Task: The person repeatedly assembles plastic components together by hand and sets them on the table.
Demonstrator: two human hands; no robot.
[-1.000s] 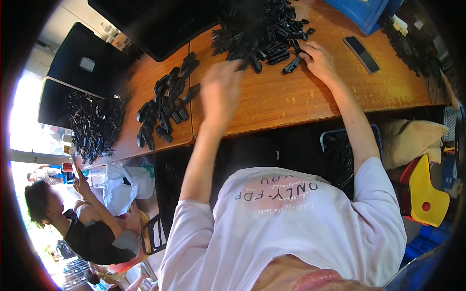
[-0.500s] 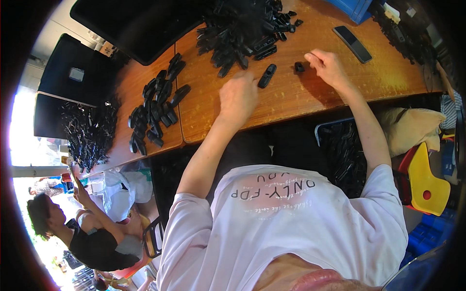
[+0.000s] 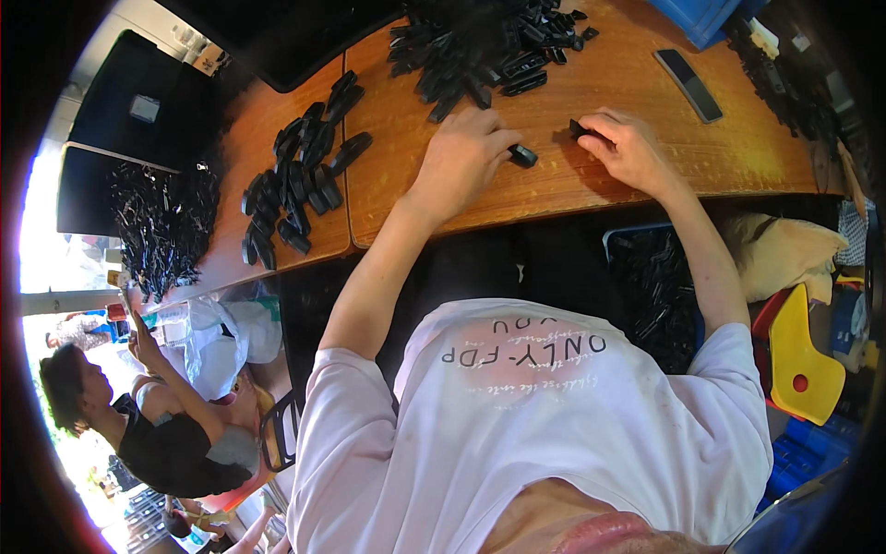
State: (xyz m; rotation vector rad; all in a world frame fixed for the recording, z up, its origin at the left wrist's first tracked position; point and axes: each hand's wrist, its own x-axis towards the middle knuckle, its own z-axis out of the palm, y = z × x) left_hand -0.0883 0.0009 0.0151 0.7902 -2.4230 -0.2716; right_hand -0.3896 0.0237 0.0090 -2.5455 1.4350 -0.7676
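Note:
My left hand (image 3: 464,155) is curled over a black oblong plastic part (image 3: 523,156) lying on the wooden table (image 3: 406,175). Only one rounded end of that part shows past my thumb and fingers. To the right, my right hand (image 3: 630,150) pinches a small black plastic piece (image 3: 579,129) between thumb and fingertips, just over the tabletop. A large heap of black plastic parts (image 3: 480,46) lies beyond my hands. More oblong black parts (image 3: 297,175) form a smaller pile to the left.
A dark phone (image 3: 688,85) lies at the right, near a blue bin (image 3: 697,18). Below the table edge stands a container of black parts (image 3: 651,286). A yellow and red chair (image 3: 801,360) is at the right. Another person (image 3: 171,439) sits at the left by further black parts (image 3: 166,226).
My left hand has closed over the oblong part that lay beside it. My right hand has come down and taken the small black piece from the table. The view has shifted slightly.

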